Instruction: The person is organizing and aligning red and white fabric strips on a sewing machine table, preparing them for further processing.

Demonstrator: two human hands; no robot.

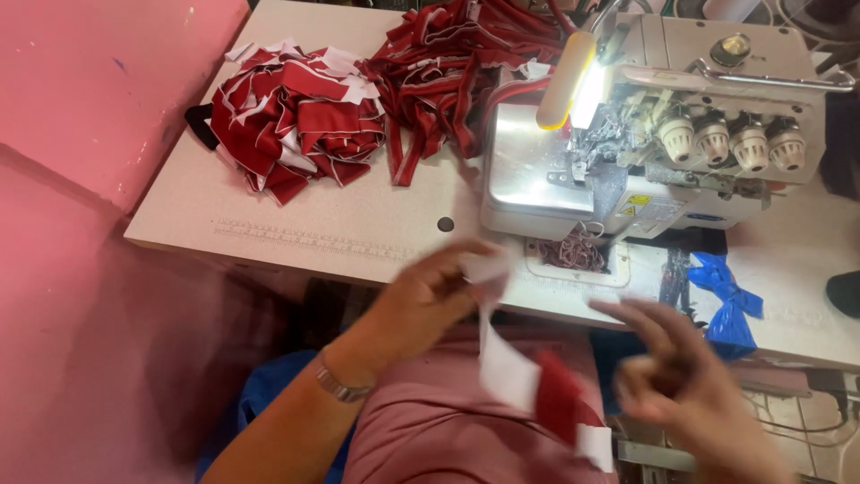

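My left hand (428, 296) is raised in front of the table edge and pinches the top of a small red and white fabric piece (528, 381) that hangs down over my lap. My right hand (676, 381) hovers blurred to the right of that piece, fingers spread, holding nothing I can make out. A metal watch band circles my left wrist (339, 384).
A grey overlock sewing machine (663, 134) with a lit lamp (573, 81) stands on the white table (313, 224). A pile of red and white fabric pieces (291, 112) and a heap of red strips (457, 63) lie behind. A blue plastic bag (730, 300) hangs at the right.
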